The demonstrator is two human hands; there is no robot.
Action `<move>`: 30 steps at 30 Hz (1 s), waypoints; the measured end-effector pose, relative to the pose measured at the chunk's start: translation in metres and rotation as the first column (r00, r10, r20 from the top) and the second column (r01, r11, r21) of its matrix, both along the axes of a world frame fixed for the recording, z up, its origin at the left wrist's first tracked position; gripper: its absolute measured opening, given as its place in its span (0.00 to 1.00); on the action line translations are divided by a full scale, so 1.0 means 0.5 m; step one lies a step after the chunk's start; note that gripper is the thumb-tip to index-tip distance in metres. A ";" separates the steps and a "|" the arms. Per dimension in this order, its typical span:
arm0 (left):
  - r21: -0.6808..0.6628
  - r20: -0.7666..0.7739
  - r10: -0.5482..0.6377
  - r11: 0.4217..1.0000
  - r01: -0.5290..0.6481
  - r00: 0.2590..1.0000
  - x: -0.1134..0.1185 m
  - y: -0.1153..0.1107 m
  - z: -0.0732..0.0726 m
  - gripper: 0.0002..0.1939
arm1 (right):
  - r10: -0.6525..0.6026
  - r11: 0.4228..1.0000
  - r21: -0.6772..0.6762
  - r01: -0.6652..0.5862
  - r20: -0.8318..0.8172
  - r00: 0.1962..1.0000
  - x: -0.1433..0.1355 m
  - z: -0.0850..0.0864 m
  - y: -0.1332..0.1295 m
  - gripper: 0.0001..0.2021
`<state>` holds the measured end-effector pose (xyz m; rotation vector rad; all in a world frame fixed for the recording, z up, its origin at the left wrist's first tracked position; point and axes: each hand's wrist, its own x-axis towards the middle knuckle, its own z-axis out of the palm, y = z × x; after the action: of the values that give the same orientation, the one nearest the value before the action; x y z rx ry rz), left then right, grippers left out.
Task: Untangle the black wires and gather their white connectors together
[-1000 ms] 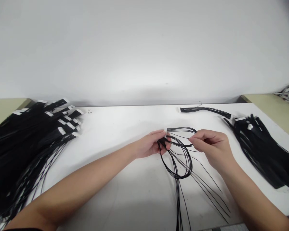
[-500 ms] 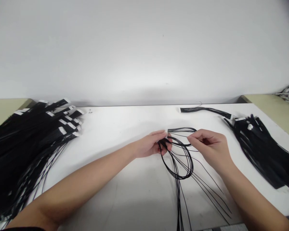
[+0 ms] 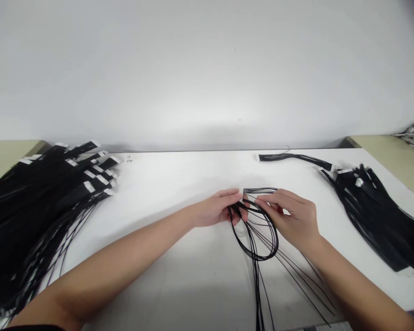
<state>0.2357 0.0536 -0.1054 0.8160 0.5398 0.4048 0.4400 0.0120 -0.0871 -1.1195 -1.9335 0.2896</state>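
Observation:
My left hand [image 3: 229, 205] is closed around a looped bundle of thin black wires [image 3: 275, 243], near its white connector [image 3: 241, 191]. From the connector a row of wires runs right and bends back under my fingers. Just to the right, my right hand [image 3: 288, 209] pinches with thumb and forefinger at the wires close to the connector; the exact strand between the fingertips is too small to make out. Loose wire ends hang down toward the table's front edge, some fanning out to the lower right.
On the left lies a large heap of black wire bundles [image 3: 31, 220] with white connectors. A smaller stack of black bundles [image 3: 382, 220] lies on the right. One single harness [image 3: 293, 157] rests at the back of the white table [image 3: 179, 170], before a pale wall [image 3: 207, 73].
My right hand has moved left, closer to the connector and my left hand. The wire loops have shifted slightly down and right; my left hand keeps its grip.

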 end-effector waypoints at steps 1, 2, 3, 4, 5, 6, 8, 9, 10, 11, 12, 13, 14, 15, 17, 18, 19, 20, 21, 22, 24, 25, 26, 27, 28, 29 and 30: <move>0.009 0.004 -0.006 1.000 0.006 1.000 -0.001 0.000 -0.001 0.16 | -0.006 1.000 0.015 0.006 0.004 1.000 -0.002 -0.001 -0.001 0.05; 0.018 0.009 -0.012 1.000 0.012 1.000 -0.001 0.000 -0.003 0.16 | -0.011 1.000 0.028 0.011 0.005 1.000 -0.003 -0.001 -0.002 0.05; 0.026 0.012 -0.019 0.999 0.019 1.000 -0.002 0.000 -0.004 0.16 | -0.014 0.999 0.040 0.014 0.006 1.000 -0.005 0.000 -0.003 0.05; 0.031 0.016 -0.026 0.999 0.026 1.000 -0.002 0.000 -0.006 0.16 | -0.014 0.999 0.049 0.013 0.008 1.000 -0.007 0.001 -0.003 0.06; 0.034 0.016 -0.031 0.999 0.031 0.999 -0.002 0.000 -0.007 0.16 | -0.011 0.998 0.054 0.010 0.011 1.000 -0.008 0.003 -0.004 0.06; 0.032 0.014 -0.034 0.999 0.033 0.999 -0.002 0.000 -0.007 0.16 | -0.009 0.998 0.058 0.008 0.016 1.000 -0.010 0.004 -0.004 0.06; 0.022 0.010 -0.031 0.999 0.030 0.999 -0.002 0.000 -0.005 0.16 | -0.010 0.998 0.065 0.007 0.040 0.999 -0.011 0.003 -0.004 0.06; 0.013 0.010 -0.026 1.000 0.026 1.000 -0.001 -0.001 -0.004 0.16 | -0.013 0.997 0.076 0.008 0.057 0.998 -0.010 0.002 -0.004 0.06; 0.002 0.014 -0.020 1.000 0.020 1.000 0.000 -0.001 -0.003 0.16 | -0.017 0.995 0.095 0.010 0.075 0.997 -0.009 0.000 -0.003 0.06; -0.011 0.021 -0.010 1.000 0.010 1.000 0.000 -0.001 -0.002 0.16 | -0.025 0.992 0.128 0.014 0.089 0.996 -0.008 -0.003 -0.002 0.08; -0.029 0.032 0.005 1.000 -0.004 0.999 0.001 -0.001 -0.001 0.16 | -0.050 0.985 0.171 0.033 0.099 0.994 -0.006 -0.005 0.000 0.10; -0.050 0.045 0.029 0.998 -0.027 0.999 0.002 0.000 -0.001 0.16 | -0.095 0.971 0.231 0.069 0.106 0.990 -0.005 -0.008 0.001 0.13; -0.075 0.059 0.062 0.996 -0.057 0.996 0.003 0.001 -0.002 0.16 | -0.151 0.947 0.302 0.112 0.107 0.983 -0.003 -0.009 0.002 0.15; -0.105 0.075 0.100 0.990 -0.092 0.992 0.003 0.002 -0.003 0.16 | -0.209 0.916 0.369 0.158 0.102 0.973 -0.002 -0.010 0.002 0.16; -0.174 0.108 0.182 0.971 -0.162 0.977 0.003 0.005 -0.007 0.15 | -0.296 0.861 0.449 0.238 0.064 0.953 -0.002 -0.006 -0.001 0.16; -0.208 0.117 0.217 0.959 -0.190 0.969 0.003 0.007 -0.009 0.15 | -0.298 0.861 0.440 0.254 0.033 0.954 -0.003 -0.002 -0.003 0.15; -0.239 0.120 0.248 0.947 -0.215 0.961 0.002 0.008 -0.011 0.14 | -0.270 0.888 0.386 0.250 -0.002 0.963 -0.005 0.002 -0.005 0.13; -0.262 0.119 0.271 0.937 -0.233 0.955 0.002 0.009 -0.012 0.14 | -0.229 0.932 0.280 0.228 -0.031 0.973 -0.007 0.007 -0.008 0.10; -0.274 0.116 0.288 0.929 -0.248 0.951 0.001 0.009 -0.012 0.14 | -0.180 0.973 0.137 0.186 -0.052 0.982 -0.010 0.012 -0.010 0.07; -0.276 0.115 0.297 0.926 -0.257 0.948 0.000 0.009 -0.012 0.14 | -0.129 0.992 -0.025 0.127 -0.069 0.989 -0.013 0.015 -0.012 0.04; -0.262 0.122 0.296 0.930 -0.257 0.947 -0.001 0.009 -0.011 0.14 | -0.068 0.948 -0.316 0.035 -0.094 0.993 -0.020 0.017 -0.013 0.02; -0.252 0.127 0.289 0.934 -0.251 0.949 -0.002 0.008 -0.010 0.14 | -0.066 0.911 -0.412 0.017 -0.104 0.992 -0.024 0.016 -0.013 0.04; -0.245 0.130 0.281 0.939 -0.243 0.951 -0.002 0.007 -0.009 0.14 | -0.067 0.879 -0.477 0.005 -0.114 0.991 -0.027 0.013 -0.013 0.06; -0.240 0.132 0.271 0.942 -0.235 0.953 -0.003 0.006 -0.009 0.14 | -0.072 0.855 -0.519 -0.004 -0.126 0.989 -0.030 0.009 -0.012 0.07; -0.236 0.134 0.264 0.945 -0.228 0.955 -0.003 0.006 -0.008 0.14 | -0.072 0.838 -0.545 -0.014 -0.136 0.988 -0.033 0.004 -0.011 0.09; -0.233 0.136 0.257 0.947 -0.221 0.957 -0.003 0.005 -0.008 0.14 | -0.066 0.828 -0.560 -0.027 -0.145 0.987 -0.035 0.000 -0.011 0.09; -0.230 0.139 0.252 0.949 -0.216 0.958 -0.003 0.005 -0.008 0.14 | -0.056 0.823 -0.567 -0.042 -0.154 0.986 -0.037 -0.004 -0.010 0.10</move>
<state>0.2340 0.0561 -0.1094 0.5060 0.5152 0.6187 0.4214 0.0068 -0.0890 -1.4268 -1.7323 0.9793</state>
